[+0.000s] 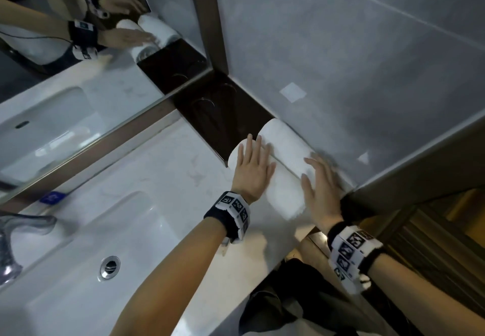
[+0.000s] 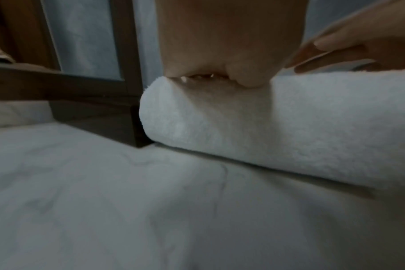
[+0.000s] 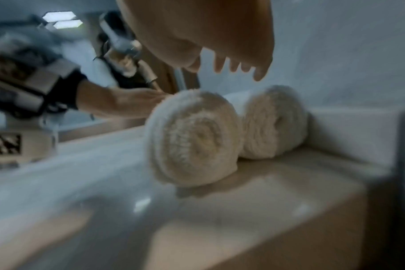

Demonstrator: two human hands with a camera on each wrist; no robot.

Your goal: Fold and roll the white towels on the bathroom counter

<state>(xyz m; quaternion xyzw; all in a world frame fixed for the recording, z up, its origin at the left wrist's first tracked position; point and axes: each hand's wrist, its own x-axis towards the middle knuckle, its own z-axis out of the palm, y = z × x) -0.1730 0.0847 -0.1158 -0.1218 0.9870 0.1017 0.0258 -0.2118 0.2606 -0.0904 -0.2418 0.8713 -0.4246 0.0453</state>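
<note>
Two rolled white towels lie side by side at the right end of the marble counter (image 1: 183,167). The far roll (image 1: 286,138) lies against the grey wall; the near roll (image 1: 283,194) lies beside it. My left hand (image 1: 253,162) rests flat on the near roll, fingers straight. In the left wrist view my palm (image 2: 220,45) presses into the near roll (image 2: 243,124). My right hand (image 1: 319,183) is held open over the rolls' front ends. The right wrist view shows both spiral ends, near roll (image 3: 192,138) and far roll (image 3: 273,124), with my right fingers (image 3: 258,73) spread just above them.
A white sink basin (image 1: 78,230) with a drain (image 1: 110,267) and a chrome faucet (image 1: 15,243) lies to the left. A mirror (image 1: 65,47) runs along the back. A dark brown ledge (image 1: 223,110) fills the corner. The counter ends just right of the rolls.
</note>
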